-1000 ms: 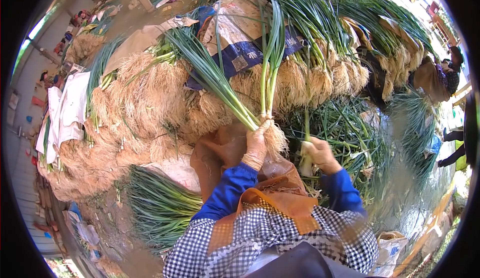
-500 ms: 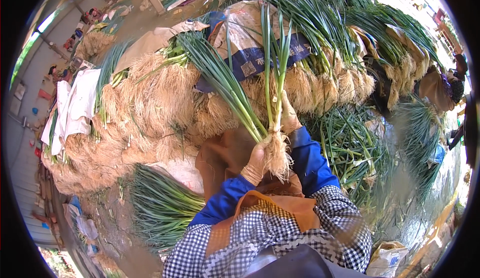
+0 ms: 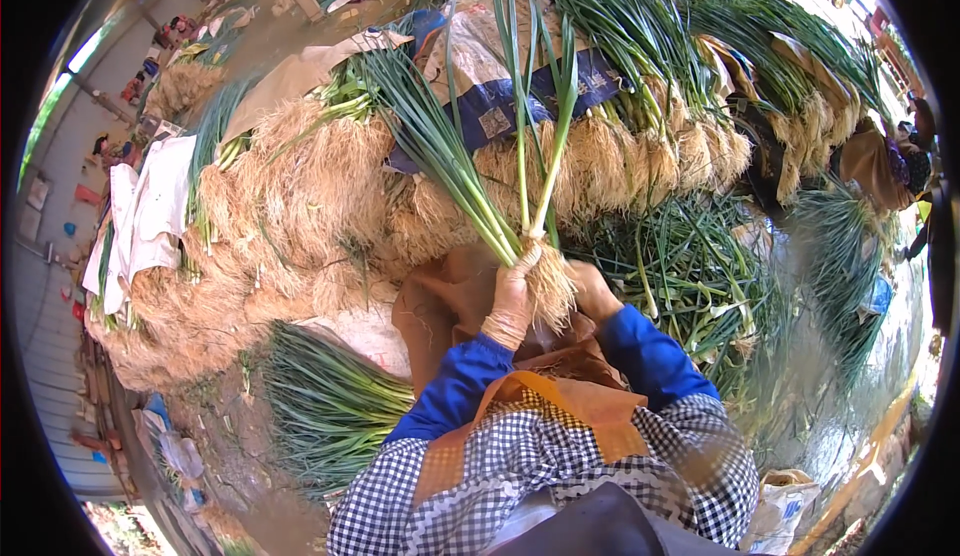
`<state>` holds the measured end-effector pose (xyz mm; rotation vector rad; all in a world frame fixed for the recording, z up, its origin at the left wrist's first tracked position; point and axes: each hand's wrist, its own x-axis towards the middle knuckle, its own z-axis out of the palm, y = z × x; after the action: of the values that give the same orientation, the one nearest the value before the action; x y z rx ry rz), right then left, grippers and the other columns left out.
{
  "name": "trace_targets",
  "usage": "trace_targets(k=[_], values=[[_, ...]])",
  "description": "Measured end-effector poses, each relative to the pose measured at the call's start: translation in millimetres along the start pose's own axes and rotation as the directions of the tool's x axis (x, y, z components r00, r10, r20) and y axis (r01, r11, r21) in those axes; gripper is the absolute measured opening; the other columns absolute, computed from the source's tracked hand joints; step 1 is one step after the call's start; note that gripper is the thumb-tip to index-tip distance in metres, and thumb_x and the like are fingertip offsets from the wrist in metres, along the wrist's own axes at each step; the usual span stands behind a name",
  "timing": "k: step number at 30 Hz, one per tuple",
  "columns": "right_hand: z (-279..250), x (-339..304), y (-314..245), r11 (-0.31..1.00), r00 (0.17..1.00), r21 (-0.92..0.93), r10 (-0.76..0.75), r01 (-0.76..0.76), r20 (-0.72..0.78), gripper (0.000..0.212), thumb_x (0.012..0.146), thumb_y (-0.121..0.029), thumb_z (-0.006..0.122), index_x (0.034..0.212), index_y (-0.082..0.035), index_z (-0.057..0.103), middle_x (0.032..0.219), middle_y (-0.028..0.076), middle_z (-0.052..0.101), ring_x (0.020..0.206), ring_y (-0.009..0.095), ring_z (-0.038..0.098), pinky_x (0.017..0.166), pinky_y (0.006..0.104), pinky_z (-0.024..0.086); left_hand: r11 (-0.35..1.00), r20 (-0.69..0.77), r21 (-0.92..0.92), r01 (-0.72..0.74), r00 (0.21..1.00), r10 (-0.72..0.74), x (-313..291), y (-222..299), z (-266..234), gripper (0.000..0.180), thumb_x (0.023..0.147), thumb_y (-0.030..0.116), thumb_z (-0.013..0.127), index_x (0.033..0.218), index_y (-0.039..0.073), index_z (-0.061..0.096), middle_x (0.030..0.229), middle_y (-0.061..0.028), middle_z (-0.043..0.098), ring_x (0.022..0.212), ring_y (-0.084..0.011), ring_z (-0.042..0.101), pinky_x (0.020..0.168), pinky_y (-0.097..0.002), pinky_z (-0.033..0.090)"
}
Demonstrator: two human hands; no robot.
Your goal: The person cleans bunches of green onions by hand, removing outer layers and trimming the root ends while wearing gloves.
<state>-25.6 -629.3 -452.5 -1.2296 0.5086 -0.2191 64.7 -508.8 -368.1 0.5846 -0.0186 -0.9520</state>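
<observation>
Upright in front of me, my left hand (image 3: 511, 306) is closed round the lower stalks of a few green onions (image 3: 535, 181). Their leaves fan upward in two groups, one leaning left. Pale, stringy roots (image 3: 550, 294) hang below the grip, between my hands. My right hand (image 3: 592, 291) is at the right side of these roots, its fingers curled in and partly hidden behind them. What those fingers pinch, if anything, does not show.
A long heap of rooty green onions (image 3: 310, 186) lies ahead, partly under sacks (image 3: 490, 56). Loose onion leaves (image 3: 690, 276) are piled to my right. A green onion bundle (image 3: 330, 406) lies at my left. Another person (image 3: 915, 156) is at the far right.
My right hand has left the stalks and come down and toward me, beside the roots. The green onions have shifted slightly left, still in my left hand, with their leaves spread wider.
</observation>
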Motion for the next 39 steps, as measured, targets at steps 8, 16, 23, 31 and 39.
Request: trace_targets(k=[8, 16, 23, 31, 39], values=[[-36.4, -45.9, -109.3, 0.461, 0.977, -0.887, -0.184, -0.008, -0.104, 0.044, 0.09, -0.043, 0.047, 0.102, -0.004, 0.061, 0.09, 0.013, 0.067, 0.084, 0.024, 0.065, 0.075, 0.0339, 0.049, 0.983, -0.004, 0.002, 0.186, 0.983, -0.186, 1.9, 9.0, 2.9, 0.021, 0.086, 0.008, 0.059, 0.106, 0.002, 0.057, 0.087, -0.0051, 0.063, 0.075, -0.0154, 0.063, 0.065, -0.0292, 0.054], [36.8, 17.6, -90.6, 0.957, 0.995, 0.273, -0.1, 0.093, 0.013, 0.031, 0.09, -0.023, 0.056, 0.111, -0.001, 0.054, 0.087, 0.004, 0.06, 0.077, 0.011, 0.056, 0.071, 0.0252, 0.046, 0.968, -0.075, 0.03, 0.251, 0.966, -0.248, 32.1, -0.4, -0.9, 0.025, 0.086, 0.018, 0.06, 0.107, 0.004, 0.057, 0.081, -0.0007, 0.062, 0.07, -0.0142, 0.06, 0.062, -0.0282, 0.053], [-53.3, 33.5, -109.8, 0.901, 0.845, -0.432, -0.266, 0.047, -0.464, 0.026, 0.09, -0.027, 0.051, 0.089, -0.002, 0.058, 0.07, 0.009, 0.062, 0.061, 0.019, 0.058, 0.059, 0.0313, 0.049, 0.991, 0.316, -0.102, 0.092, 0.947, -0.055, -11.4, 35.4, 29.4, 0.05, 0.091, 0.029, 0.045, 0.129, -0.002, 0.04, 0.138, -0.0191, 0.034, 0.108, -0.0243, 0.052, 0.09, -0.0435, 0.045], [-69.6, 68.8, -243.9, 0.188, 0.782, -0.94, -0.522, -0.283, -0.34, 0.042, 0.085, -0.044, 0.053, 0.112, -0.011, 0.054, 0.102, 0.01, 0.06, 0.091, 0.024, 0.061, 0.076, 0.0391, 0.049, 0.919, 0.35, -0.156, 0.362, 0.89, -0.291, 16.6, -15.1, 10.9, 0.066, 0.081, 0.021, 0.056, 0.136, -0.002, 0.028, 0.119, -0.0188, 0.05, 0.104, -0.0268, 0.053, 0.088, -0.0426, 0.048], [-90.2, 111.5, -272.8, 0.063, 0.802, -0.935, -0.496, -0.348, -0.332, 0.04, 0.088, -0.043, 0.051, 0.101, -0.006, 0.058, 0.081, 0.016, 0.061, 0.077, 0.028, 0.061, 0.07, 0.0392, 0.05, 0.989, 0.345, 0.006, 0.15, 0.927, -0.143, 42.7, -14.1, -55.6, 0.061, 0.078, 0.013, 0.056, 0.132, -0.006, 0.033, 0.118, -0.0175, 0.053, 0.105, -0.0266, 0.055, 0.088, -0.0397, 0.05]])
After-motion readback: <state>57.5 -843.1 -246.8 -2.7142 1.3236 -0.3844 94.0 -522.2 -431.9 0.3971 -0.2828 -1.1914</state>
